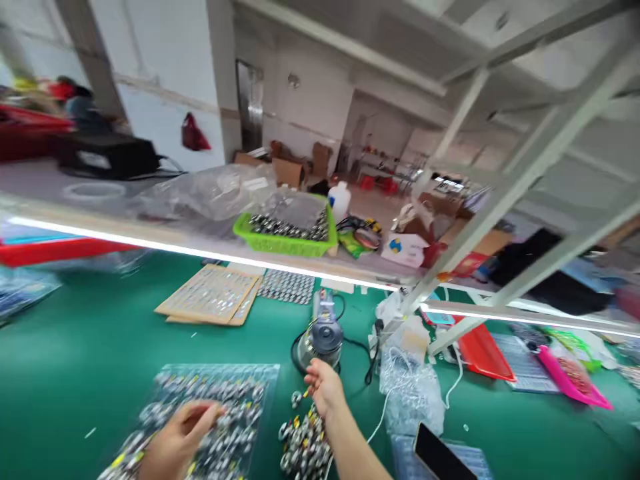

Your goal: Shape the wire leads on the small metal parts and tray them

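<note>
From my remote station I observed 2 bare hands at work over a green bench (60, 387). The left hand (175, 440) was above a clear tray (273, 375), its thumb and forefinger close together at the tips; blur prevented me from telling whether anything sat between them. Small metallic parts (245, 393) covered the tray beneath and beyond that hand. The right hand (325, 390) had curled fingers just in front of a grey machine (326, 337); I could not tell whether they were clamped on a part. A loose pile (306, 447) lay below and left of the right hand. A phone (443, 455) lay right of its forearm.

I judged the step in hand to be the handling of small parts. The next move, in my judgement, called for a fingertip grip on 1 part.
</note>
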The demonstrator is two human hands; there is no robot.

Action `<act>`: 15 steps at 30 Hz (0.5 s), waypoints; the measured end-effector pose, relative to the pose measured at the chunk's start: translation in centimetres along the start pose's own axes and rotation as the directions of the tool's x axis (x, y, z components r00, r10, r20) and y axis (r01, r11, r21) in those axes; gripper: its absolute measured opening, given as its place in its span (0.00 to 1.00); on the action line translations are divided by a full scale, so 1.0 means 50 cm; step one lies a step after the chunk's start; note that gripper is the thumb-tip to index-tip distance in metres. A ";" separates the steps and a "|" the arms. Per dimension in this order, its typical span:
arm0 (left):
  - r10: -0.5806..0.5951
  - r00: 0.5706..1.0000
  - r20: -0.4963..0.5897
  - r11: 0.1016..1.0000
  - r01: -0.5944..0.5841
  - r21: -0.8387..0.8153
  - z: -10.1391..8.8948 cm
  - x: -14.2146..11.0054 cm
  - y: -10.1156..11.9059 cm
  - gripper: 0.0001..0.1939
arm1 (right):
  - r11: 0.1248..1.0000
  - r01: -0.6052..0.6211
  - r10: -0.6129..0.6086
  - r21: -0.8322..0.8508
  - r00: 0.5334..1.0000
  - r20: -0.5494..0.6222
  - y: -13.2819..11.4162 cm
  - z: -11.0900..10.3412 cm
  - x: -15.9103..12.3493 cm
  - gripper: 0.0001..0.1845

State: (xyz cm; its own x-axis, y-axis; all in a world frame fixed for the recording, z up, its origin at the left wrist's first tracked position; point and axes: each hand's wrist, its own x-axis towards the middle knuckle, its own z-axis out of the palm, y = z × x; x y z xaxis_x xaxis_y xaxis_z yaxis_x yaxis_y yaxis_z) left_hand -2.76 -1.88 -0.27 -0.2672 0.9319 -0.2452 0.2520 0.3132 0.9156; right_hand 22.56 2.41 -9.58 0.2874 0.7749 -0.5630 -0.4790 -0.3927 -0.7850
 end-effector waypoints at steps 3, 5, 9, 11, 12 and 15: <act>-0.055 0.986 0.159 0.971 0.090 -0.220 0.030 -0.020 -0.032 0.24 | 0.992 -0.083 0.084 0.096 0.996 -0.005 0.018 -0.009 0.016 0.15; -0.078 0.979 0.190 0.952 0.129 -0.276 0.053 -0.029 -0.043 0.25 | 0.983 -0.112 0.117 0.148 0.993 -0.025 0.029 -0.009 0.022 0.14; -0.083 0.962 0.260 0.941 0.162 -0.298 0.059 -0.039 -0.063 0.26 | 0.972 -0.130 0.146 0.196 0.987 -0.069 0.035 0.014 0.028 0.13; -0.084 0.960 0.268 0.941 0.164 -0.295 0.048 -0.038 -0.074 0.26 | 0.972 -0.134 0.151 0.192 0.986 -0.076 0.028 0.035 0.036 0.14; -0.086 0.960 0.266 0.941 0.166 -0.294 0.044 -0.037 -0.078 0.26 | 0.973 -0.136 0.152 0.185 0.985 -0.077 0.022 0.047 0.040 0.15; -0.098 0.960 0.262 0.934 0.180 -0.309 0.040 -0.035 -0.077 0.24 | 0.980 -0.129 0.143 0.151 0.987 -0.080 0.001 0.083 0.050 0.16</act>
State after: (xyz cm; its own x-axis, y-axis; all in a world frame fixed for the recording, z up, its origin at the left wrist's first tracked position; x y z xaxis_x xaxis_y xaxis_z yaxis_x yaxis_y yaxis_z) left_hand -1.42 -4.33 -4.00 -0.0373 0.9119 -0.4088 -0.0996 0.4037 0.9095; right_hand 19.83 6.40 -9.96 0.2818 0.6686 -0.6882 -0.6316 -0.4106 -0.6576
